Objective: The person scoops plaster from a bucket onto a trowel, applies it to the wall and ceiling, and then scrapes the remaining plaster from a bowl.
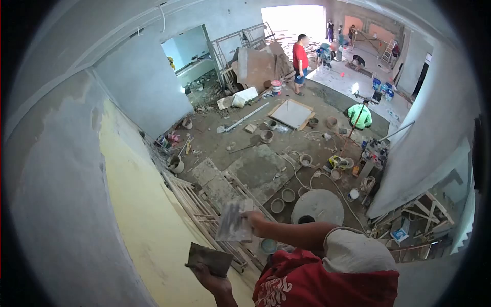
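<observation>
My right hand [252, 221] reaches across from the right, its fingers closed around the edge of a plastering trowel [233, 225]. The trowel's flat grey blade is streaked with dark and pale smears. Lower down, my left hand [208, 278] grips a dark rectangular plasterer's board [210, 260], tilted and just below the trowel; the two are apart. Whether the board has a handle underneath is hidden. To the left of both hands runs a wall with a pale yellow patch [138, 215] bordered by grey plaster.
Far below, wooden ladder-like frames [189, 199] lean along the wall. Several buckets [277, 205], a round grey disc [318, 209] and a loose hose [353, 210] lie on the floor. A person in red [300, 59] stands farther off; another in green [360, 116] crouches.
</observation>
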`<state>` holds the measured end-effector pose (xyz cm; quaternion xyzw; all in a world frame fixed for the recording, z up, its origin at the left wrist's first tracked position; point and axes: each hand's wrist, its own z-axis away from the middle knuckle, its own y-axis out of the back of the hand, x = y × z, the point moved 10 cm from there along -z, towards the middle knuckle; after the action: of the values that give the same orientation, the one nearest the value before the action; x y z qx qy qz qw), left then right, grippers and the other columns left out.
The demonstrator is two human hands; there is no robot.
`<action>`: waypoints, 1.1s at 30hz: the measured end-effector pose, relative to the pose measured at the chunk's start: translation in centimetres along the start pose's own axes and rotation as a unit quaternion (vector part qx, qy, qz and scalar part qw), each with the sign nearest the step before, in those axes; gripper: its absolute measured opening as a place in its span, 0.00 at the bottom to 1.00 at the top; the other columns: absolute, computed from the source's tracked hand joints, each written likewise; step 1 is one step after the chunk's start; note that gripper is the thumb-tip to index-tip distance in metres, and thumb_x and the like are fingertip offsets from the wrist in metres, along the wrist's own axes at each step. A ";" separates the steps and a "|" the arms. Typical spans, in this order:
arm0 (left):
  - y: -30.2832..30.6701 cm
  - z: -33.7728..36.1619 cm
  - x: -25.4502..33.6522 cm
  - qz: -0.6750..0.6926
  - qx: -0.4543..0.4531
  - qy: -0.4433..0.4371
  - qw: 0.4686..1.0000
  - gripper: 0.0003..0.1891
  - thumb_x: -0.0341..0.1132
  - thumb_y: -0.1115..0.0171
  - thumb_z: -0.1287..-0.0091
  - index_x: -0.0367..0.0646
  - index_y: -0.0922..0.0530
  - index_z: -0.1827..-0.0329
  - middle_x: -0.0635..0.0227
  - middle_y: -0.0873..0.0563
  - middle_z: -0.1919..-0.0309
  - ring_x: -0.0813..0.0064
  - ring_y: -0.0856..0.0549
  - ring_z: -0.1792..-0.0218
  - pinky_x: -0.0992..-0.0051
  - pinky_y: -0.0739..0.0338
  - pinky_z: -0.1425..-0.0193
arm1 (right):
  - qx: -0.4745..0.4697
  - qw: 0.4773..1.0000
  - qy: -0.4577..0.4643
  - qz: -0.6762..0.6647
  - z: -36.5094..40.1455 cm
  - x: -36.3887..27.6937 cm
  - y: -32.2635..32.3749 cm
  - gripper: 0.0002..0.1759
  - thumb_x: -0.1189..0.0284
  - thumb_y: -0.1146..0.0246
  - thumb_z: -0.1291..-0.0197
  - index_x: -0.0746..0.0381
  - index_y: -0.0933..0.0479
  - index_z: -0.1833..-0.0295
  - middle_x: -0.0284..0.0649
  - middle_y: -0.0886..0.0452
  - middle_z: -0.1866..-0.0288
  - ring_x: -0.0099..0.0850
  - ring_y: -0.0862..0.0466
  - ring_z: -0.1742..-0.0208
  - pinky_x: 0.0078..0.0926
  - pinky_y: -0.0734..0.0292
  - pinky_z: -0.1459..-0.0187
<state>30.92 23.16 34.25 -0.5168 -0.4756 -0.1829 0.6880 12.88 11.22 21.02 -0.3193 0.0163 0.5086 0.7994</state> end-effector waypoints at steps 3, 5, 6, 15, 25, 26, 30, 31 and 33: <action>1.0 -1.8 4.1 -0.175 0.148 -0.141 0.963 0.33 0.46 0.49 0.28 0.31 0.47 0.30 0.48 0.33 0.38 0.58 0.29 0.38 0.61 0.35 0.33 | -0.018 0.999 -0.026 0.021 1.7 -1.3 -0.3 0.13 0.67 0.43 0.37 0.63 0.28 0.52 0.44 0.19 0.60 0.41 0.15 0.63 0.46 0.19 0.61; 2.3 -1.4 4.3 -0.272 0.216 -0.270 0.898 0.30 0.47 0.53 0.27 0.25 0.43 0.38 0.41 0.29 0.43 0.55 0.22 0.45 0.63 0.24 0.44 | -0.032 0.998 -0.040 0.037 2.9 -0.7 -1.1 0.13 0.67 0.43 0.37 0.64 0.28 0.51 0.44 0.19 0.61 0.40 0.16 0.64 0.43 0.19 0.60; -1.1 -1.5 4.4 -0.349 0.086 -0.345 0.867 0.29 0.47 0.54 0.27 0.24 0.41 0.40 0.40 0.26 0.45 0.51 0.20 0.47 0.60 0.23 0.46 | -0.087 0.992 -0.086 0.025 3.2 0.9 -2.2 0.14 0.68 0.43 0.38 0.64 0.27 0.51 0.44 0.18 0.61 0.39 0.16 0.65 0.41 0.19 0.60; -8.0 1.7 0.4 -0.527 -0.179 -0.471 0.684 0.12 0.32 0.50 0.29 0.37 0.32 0.46 0.46 0.17 0.54 0.42 0.17 0.53 0.55 0.19 0.51 | -0.274 0.961 -0.042 0.003 7.8 -2.7 -4.4 0.19 0.66 0.37 0.41 0.65 0.24 0.47 0.42 0.18 0.61 0.31 0.17 0.63 0.34 0.20 0.56; -5.7 -3.0 -8.1 0.112 -0.087 0.265 0.954 0.22 0.40 0.54 0.28 0.33 0.33 0.37 0.55 0.24 0.43 0.61 0.23 0.43 0.65 0.28 0.39 | -0.281 0.500 0.706 0.416 21.3 -4.6 -6.4 0.21 0.78 0.41 0.42 0.59 0.28 0.41 0.46 0.23 0.40 0.52 0.26 0.37 0.45 0.31 0.38; -8.2 -1.6 -7.1 0.166 -0.179 0.291 0.925 0.22 0.40 0.54 0.28 0.35 0.33 0.35 0.56 0.24 0.42 0.61 0.23 0.43 0.65 0.27 0.38 | -0.272 0.478 0.704 0.451 20.8 -3.1 -6.3 0.23 0.79 0.40 0.44 0.59 0.29 0.40 0.44 0.25 0.37 0.49 0.29 0.34 0.46 0.35 0.34; -1.9 -1.7 -8.4 0.091 -0.080 0.267 0.956 0.19 0.38 0.53 0.27 0.45 0.31 0.36 0.67 0.22 0.44 0.74 0.22 0.44 0.69 0.24 0.42 | -0.146 0.358 0.708 0.591 15.9 -1.8 -3.1 0.27 0.78 0.40 0.50 0.59 0.29 0.40 0.40 0.31 0.33 0.42 0.35 0.29 0.47 0.45 0.29; 0.0 -1.6 -9.1 0.091 -0.071 0.267 0.957 0.19 0.38 0.53 0.27 0.45 0.31 0.36 0.67 0.22 0.44 0.74 0.22 0.44 0.69 0.24 0.42 | -0.124 0.375 0.692 0.605 14.6 -2.6 -2.0 0.27 0.79 0.41 0.52 0.59 0.28 0.41 0.40 0.29 0.34 0.42 0.33 0.31 0.47 0.43 0.30; 3.7 -1.3 -9.7 0.222 0.016 0.278 0.934 0.22 0.37 0.45 0.31 0.45 0.32 0.35 0.68 0.20 0.47 0.75 0.19 0.50 0.67 0.21 0.47 | -0.080 0.365 0.659 0.652 13.4 -4.3 -0.2 0.27 0.81 0.42 0.54 0.60 0.28 0.43 0.41 0.27 0.38 0.41 0.29 0.35 0.46 0.39 0.34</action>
<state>29.60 21.19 24.07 -0.5267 -0.1414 -0.1542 0.8239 6.95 14.78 33.26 -0.5052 0.7008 0.4979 -0.0759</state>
